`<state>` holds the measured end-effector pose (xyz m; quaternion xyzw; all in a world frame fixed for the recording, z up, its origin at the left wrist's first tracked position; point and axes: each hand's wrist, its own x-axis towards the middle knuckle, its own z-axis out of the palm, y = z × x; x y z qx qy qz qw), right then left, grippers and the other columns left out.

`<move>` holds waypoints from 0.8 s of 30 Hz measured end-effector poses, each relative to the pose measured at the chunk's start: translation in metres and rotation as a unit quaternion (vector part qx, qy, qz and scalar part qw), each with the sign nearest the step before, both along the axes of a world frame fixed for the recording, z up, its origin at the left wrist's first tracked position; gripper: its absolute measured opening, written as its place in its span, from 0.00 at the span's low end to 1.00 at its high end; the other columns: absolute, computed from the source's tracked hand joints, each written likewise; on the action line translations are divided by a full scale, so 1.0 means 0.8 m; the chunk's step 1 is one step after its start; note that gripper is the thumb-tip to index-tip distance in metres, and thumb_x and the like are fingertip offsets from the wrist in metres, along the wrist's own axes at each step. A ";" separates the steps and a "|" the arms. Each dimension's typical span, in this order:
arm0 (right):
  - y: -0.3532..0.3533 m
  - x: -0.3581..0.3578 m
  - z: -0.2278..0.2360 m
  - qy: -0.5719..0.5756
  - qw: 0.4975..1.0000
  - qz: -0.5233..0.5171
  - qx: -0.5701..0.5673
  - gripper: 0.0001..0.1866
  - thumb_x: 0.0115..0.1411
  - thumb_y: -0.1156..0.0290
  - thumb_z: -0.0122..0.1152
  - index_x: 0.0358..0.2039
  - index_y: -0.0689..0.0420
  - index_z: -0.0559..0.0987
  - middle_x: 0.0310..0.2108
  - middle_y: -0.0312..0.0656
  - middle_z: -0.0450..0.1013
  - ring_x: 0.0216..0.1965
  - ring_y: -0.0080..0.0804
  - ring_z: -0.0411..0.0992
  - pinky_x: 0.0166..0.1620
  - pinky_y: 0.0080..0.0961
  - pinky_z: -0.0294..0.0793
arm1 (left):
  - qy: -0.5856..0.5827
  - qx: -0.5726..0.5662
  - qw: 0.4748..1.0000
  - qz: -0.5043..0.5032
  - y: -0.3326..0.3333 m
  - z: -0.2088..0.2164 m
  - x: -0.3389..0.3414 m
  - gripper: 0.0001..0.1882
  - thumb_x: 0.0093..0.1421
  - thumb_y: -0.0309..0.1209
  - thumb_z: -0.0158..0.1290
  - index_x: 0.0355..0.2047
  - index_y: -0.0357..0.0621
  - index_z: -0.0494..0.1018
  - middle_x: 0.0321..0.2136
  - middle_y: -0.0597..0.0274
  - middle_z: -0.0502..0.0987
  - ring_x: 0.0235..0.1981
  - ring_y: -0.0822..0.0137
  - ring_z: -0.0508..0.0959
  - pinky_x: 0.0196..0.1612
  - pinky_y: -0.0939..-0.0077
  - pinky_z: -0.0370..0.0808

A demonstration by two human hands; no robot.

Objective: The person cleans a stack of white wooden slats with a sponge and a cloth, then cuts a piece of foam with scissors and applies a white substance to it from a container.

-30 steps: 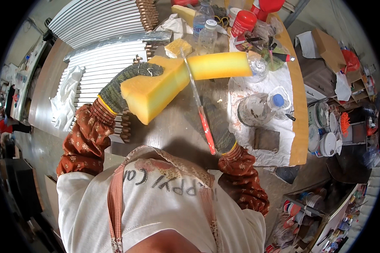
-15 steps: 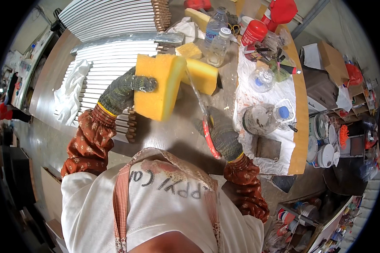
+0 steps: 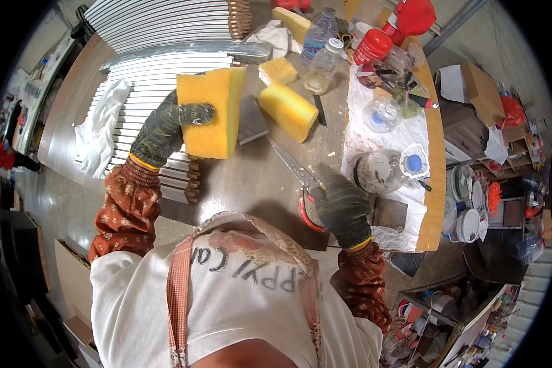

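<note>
My left hand [image 3: 165, 126], in a dark knit glove, is closed on a thick yellow sponge block [image 3: 211, 126], thumb across its near face. My right hand [image 3: 345, 211], gloved alike, is at the red handles of a pair of scissors [image 3: 294, 168]. One handle loop shows beside the hand; its fingers partly hide the other. The scissor blades point up and left, low over the table. A cut sponge piece [image 3: 288, 111] lies on the table beyond the blades, with a smaller sponge piece [image 3: 278, 71] behind it. A dark grey flat block [image 3: 251, 119] is beside the held sponge.
Rows of white strips [image 3: 159, 92] with brown ends fill the table's left, a crumpled white cloth [image 3: 101, 132] on them. Plastic bottles [image 3: 322, 64], a red-lidded container [image 3: 371, 46] and a large clear jug [image 3: 380, 172] stand to the right, partly on white sheeting [image 3: 405, 208].
The sponge in my left hand has moved left and slightly away. The scissors have lowered and swung leftward, away from the cut piece, which has shifted and now lies apart from the held block.
</note>
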<state>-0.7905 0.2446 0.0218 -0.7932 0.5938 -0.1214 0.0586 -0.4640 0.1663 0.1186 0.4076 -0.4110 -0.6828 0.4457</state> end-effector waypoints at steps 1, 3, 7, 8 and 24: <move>-0.002 0.005 0.029 -0.020 1.000 0.017 0.004 0.22 0.54 0.64 0.61 0.49 0.60 0.73 0.39 0.51 0.74 0.39 0.46 0.75 0.40 0.37 0.74 | 0.003 -0.014 1.000 -0.002 0.000 -0.002 -0.003 0.30 0.47 0.26 0.62 0.52 0.36 0.65 0.40 0.59 0.75 0.41 0.66 0.76 0.45 0.72 0.75; -0.018 0.020 0.036 -0.147 0.980 0.050 -0.123 0.25 0.55 0.60 0.62 0.50 0.60 0.72 0.38 0.51 0.74 0.35 0.44 0.75 0.36 0.33 0.74 | 0.001 -0.036 0.999 0.001 0.005 -0.002 -0.010 0.34 0.45 0.26 0.64 0.53 0.39 0.64 0.41 0.60 0.74 0.43 0.66 0.75 0.46 0.71 0.75; -0.026 0.064 0.074 -0.402 0.904 0.121 -0.085 0.37 0.50 0.72 0.68 0.58 0.60 0.62 0.49 0.50 0.69 0.47 0.39 0.72 0.47 0.31 0.74 | -0.050 -0.133 0.990 -0.003 0.019 -0.001 -0.038 0.46 0.38 0.34 0.70 0.57 0.39 0.60 0.48 0.61 0.71 0.47 0.70 0.72 0.51 0.74 0.70; -0.030 0.076 0.079 -0.458 0.872 0.152 -0.077 0.39 0.49 0.74 0.68 0.60 0.59 0.60 0.52 0.49 0.67 0.50 0.37 0.70 0.50 0.31 0.73 | -0.069 -0.152 0.986 -0.020 0.018 -0.006 -0.041 0.45 0.38 0.34 0.70 0.57 0.39 0.61 0.48 0.61 0.71 0.47 0.70 0.72 0.51 0.74 0.70; -0.029 0.066 0.034 -0.710 0.591 0.270 0.272 0.27 0.58 0.72 0.57 0.57 0.63 0.62 0.50 0.45 0.67 0.46 0.34 0.69 0.48 0.31 0.72 | -0.016 -0.229 0.969 -0.095 0.047 -0.012 -0.074 0.52 0.45 0.34 0.67 0.65 0.47 0.47 0.62 0.57 0.53 0.63 0.65 0.56 0.62 0.68 0.58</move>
